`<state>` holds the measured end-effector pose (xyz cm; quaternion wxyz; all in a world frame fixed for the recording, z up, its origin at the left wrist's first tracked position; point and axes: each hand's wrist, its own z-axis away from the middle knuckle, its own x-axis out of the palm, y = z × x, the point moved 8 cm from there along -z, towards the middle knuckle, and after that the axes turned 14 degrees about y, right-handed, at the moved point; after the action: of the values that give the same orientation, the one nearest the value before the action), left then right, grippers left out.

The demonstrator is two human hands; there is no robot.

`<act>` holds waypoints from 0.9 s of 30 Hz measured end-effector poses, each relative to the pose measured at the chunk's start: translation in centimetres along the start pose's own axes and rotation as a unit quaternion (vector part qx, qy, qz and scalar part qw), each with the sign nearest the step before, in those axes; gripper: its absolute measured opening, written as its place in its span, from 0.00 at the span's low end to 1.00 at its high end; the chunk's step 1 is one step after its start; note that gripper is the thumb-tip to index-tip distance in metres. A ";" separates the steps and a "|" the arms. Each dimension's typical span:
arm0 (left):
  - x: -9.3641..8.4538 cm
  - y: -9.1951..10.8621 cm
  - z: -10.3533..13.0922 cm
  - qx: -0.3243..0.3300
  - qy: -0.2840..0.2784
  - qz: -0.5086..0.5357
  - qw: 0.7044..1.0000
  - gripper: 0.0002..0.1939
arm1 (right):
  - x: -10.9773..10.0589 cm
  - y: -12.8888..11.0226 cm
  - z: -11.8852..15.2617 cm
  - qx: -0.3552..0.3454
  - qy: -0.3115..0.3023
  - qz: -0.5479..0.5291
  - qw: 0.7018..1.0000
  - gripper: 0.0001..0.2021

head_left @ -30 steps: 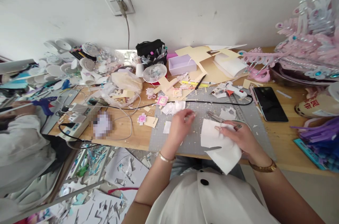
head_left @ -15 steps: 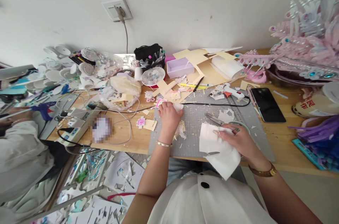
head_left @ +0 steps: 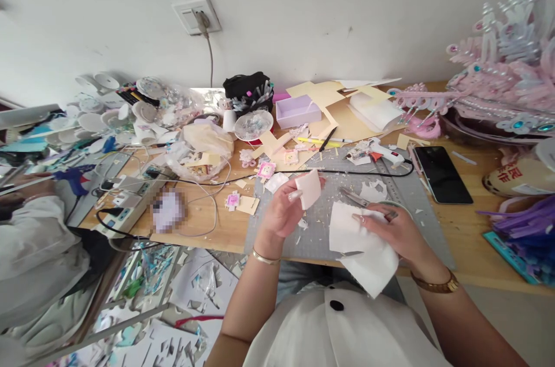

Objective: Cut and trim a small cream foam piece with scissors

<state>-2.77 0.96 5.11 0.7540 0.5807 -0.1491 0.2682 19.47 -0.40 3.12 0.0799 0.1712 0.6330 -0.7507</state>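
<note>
My left hand (head_left: 284,208) is raised over the grey cutting mat (head_left: 321,240), its fingers closed on a small pale square piece (head_left: 309,189). My right hand (head_left: 385,228) grips a white sheet (head_left: 364,263) that hangs past the table's front edge. Scissors (head_left: 353,197) lie against the same hand, with their blades pointing left; whether its fingers are in the handles is hidden. A pink-framed piece (head_left: 266,169) and a white scrap (head_left: 277,182) lie just beyond my left hand. Another pink piece (head_left: 233,200) sits farther left, by a cream card (head_left: 248,205).
A black cable (head_left: 342,171) crosses the mat, joined to a white glue gun (head_left: 387,154). A phone (head_left: 443,175) lies right. Behind are a lilac box (head_left: 298,111) and cream card sheets. A co-worker's sleeve (head_left: 39,228) shows at left.
My left hand has lifted off the mat's far left part and moved nearer, now holding the pale square upright. My right hand stays on the white sheet. The view has shifted slightly.
</note>
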 end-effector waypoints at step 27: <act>1.0 1.4 2.2 0.334 0.095 -0.333 0.877 0.26 | 0.1 0.6 0.4 0.052 -0.022 -0.007 0.998 0.16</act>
<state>-2.62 -0.61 7.39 0.5706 0.7852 0.2237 0.0886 19.47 -0.88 2.58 0.0793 0.1544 0.5928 -0.7864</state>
